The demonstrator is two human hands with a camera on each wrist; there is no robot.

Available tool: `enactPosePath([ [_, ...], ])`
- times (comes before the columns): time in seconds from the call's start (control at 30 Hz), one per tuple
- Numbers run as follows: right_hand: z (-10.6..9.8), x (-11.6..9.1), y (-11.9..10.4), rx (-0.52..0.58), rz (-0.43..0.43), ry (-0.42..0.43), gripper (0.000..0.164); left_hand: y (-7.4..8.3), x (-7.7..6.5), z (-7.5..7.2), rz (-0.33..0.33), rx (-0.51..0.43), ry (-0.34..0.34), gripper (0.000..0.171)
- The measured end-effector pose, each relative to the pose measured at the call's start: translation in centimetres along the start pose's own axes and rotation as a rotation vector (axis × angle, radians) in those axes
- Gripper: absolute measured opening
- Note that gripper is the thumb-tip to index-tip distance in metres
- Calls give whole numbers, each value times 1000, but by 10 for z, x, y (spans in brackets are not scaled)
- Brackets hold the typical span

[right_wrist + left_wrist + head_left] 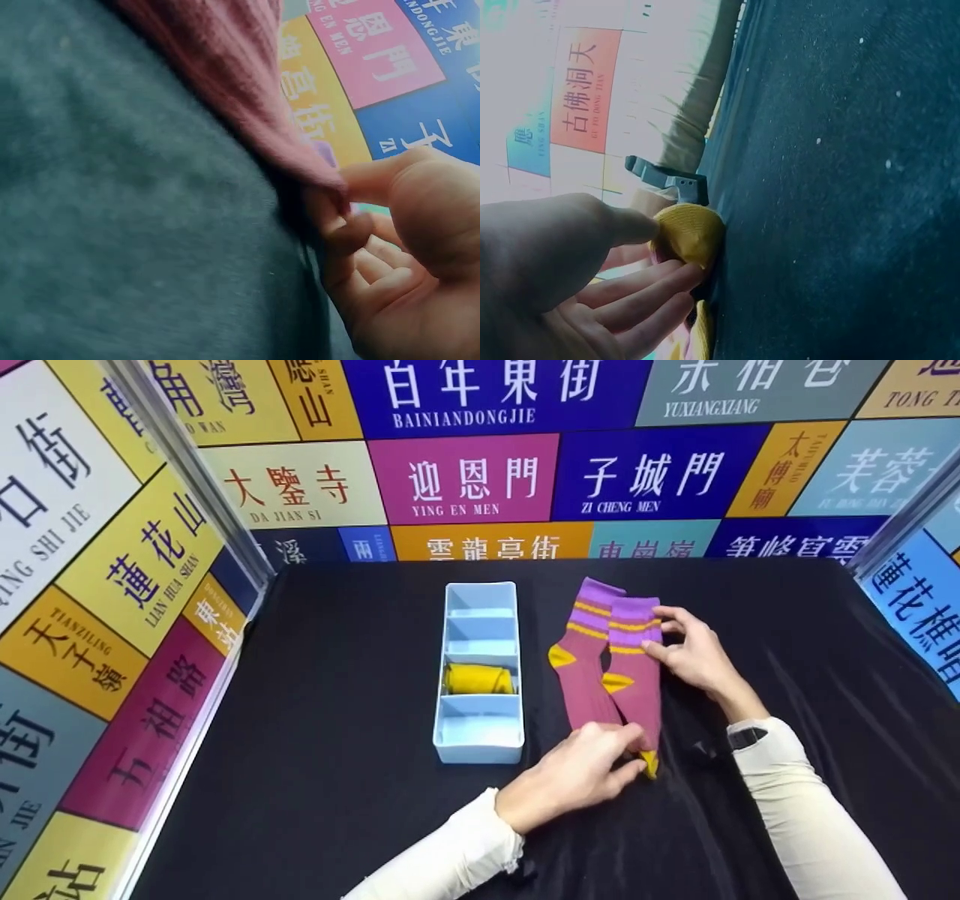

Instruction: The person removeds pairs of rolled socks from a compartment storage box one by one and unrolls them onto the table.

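Note:
Two pink socks with purple cuffs and yellow stripes, heels and toes lie side by side on a black cloth. The right sock [634, 690] partly overlaps the left sock [589, 660]. My left hand [574, 776] pinches the right sock near its yellow toe [691, 234], its fingers covering the left sock's toe end in the head view. At the cuff end, my right hand [694, 652] pinches the right sock's outer edge between thumb and fingers. The right wrist view shows the pink knit [247, 97] drawn into that pinch.
Left of the socks stands a light blue divided box [480, 750] with several compartments. A rolled yellow cloth item [478, 679] sits in one of them. Panels with street-name lettering [465, 480] wall in the black-covered table [330, 720] at the back and sides.

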State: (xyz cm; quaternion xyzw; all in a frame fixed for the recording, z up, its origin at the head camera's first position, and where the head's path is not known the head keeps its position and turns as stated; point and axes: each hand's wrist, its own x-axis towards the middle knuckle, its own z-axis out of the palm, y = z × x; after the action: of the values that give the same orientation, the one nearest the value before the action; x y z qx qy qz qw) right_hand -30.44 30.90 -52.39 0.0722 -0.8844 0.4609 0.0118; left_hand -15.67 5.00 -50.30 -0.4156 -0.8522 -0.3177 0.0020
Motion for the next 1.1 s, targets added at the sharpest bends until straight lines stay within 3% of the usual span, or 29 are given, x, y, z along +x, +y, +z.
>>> enactPosePath([
  [0.17,-7,1,-2,-26,7,58,48,2,0,-1,-79,0,-41,16],
  [0.37,-6,0,3,-55,23,-19,52,4,-3,-2,-95,91,-133,28],
  [0.57,-2,-2,7,7,36,-54,62,5,-4,-2,-50,36,-111,54],
  [0.73,-2,-3,4,-53,28,-76,61,6,-4,-1,-122,-72,-147,37],
  [0.83,-3,-2,2,-102,7,-81,58,7,-4,-2,-150,-168,-168,45],
  [0.9,-4,-2,2,-112,0,-83,57,7,-4,-2,-131,-144,-175,46],
  [1.0,-4,-1,2,-126,-4,-84,57,8,-6,-2,-104,-21,-166,39],
  [1.1,-4,-2,2,-156,-11,-79,57,7,-7,-3,-151,82,-169,27],
])
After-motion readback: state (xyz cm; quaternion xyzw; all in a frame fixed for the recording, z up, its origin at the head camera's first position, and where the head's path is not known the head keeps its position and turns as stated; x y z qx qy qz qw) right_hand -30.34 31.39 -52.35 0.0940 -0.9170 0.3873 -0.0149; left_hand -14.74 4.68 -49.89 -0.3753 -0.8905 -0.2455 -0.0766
